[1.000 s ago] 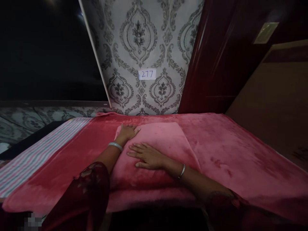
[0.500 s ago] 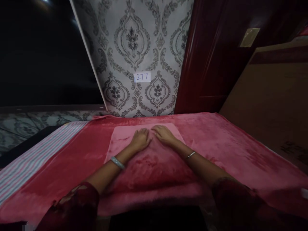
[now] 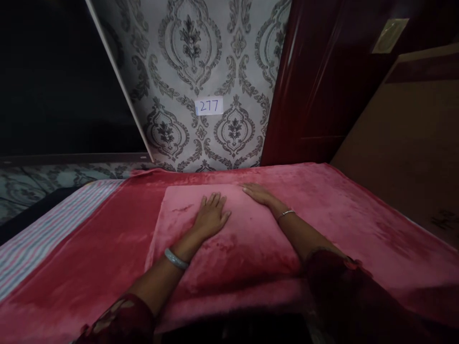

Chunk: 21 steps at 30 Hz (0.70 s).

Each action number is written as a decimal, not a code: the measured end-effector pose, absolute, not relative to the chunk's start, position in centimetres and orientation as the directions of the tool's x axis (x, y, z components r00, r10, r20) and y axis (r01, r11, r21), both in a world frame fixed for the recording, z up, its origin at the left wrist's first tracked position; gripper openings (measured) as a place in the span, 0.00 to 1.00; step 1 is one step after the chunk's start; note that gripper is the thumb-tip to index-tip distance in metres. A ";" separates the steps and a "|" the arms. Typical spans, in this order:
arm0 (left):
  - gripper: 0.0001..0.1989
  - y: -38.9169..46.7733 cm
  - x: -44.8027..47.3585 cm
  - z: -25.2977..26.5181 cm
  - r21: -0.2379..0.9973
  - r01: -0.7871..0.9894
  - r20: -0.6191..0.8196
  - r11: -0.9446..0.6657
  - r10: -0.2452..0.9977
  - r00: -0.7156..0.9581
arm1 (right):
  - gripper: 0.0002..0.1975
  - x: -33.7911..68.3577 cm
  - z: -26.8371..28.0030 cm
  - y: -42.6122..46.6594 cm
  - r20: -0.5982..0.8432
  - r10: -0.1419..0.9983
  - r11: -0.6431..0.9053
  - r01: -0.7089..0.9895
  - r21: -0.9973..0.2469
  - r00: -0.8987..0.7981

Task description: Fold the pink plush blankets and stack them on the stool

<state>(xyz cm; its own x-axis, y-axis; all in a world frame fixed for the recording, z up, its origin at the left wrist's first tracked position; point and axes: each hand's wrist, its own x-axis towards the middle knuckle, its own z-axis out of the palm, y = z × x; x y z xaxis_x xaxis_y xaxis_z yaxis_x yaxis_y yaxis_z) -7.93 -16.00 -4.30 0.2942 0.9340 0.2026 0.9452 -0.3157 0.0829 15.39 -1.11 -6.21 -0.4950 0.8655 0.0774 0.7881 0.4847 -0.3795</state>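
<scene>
A folded pink-and-red plush blanket section point(image 3: 236, 239) lies in the middle of the larger pink-red plush cover point(image 3: 122, 239). My left hand point(image 3: 211, 217) rests flat on the folded part, palm down, fingers spread. At its upper right edge, my right hand point(image 3: 258, 193) also lies palm down with fingers stretched out toward the left. Neither hand grips the fabric. A pale bracelet point(image 3: 175, 259) circles my left wrist, and a thin silver one point(image 3: 286, 214) is on the right.
A pink, white and grey striped cloth point(image 3: 64, 215) shows along the left side. Behind stands a patterned wall with a paper label point(image 3: 209, 105) reading 277. A large dark screen point(image 3: 64, 81) is at left; a cardboard box point(image 3: 405, 143) leans at right beside a dark red panel point(image 3: 315, 86).
My hands have moved apart: the right slid rightward along the folded blanket's far edge, while the left shifted slightly down and spread its fingers. The camera view has shifted a little.
</scene>
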 end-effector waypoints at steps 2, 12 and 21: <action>0.31 -15.9 -8.0 -4.4 0.094 0.941 0.210 -0.324 0.931 0.299 | 0.27 15.8 -6.8 -0.6 0.080 0.881 0.458 0.799 -0.389 -0.466; 0.31 -16.1 -8.0 -4.3 0.109 0.942 0.204 -0.318 0.934 0.292 | 0.29 15.9 -6.0 -1.6 0.085 0.928 0.368 0.853 -0.371 -0.363; 0.31 -16.4 -7.7 -4.6 0.140 0.940 0.231 -0.312 0.933 0.276 | 0.29 10.0 -2.3 -4.7 0.160 0.906 0.421 0.864 -0.276 -0.391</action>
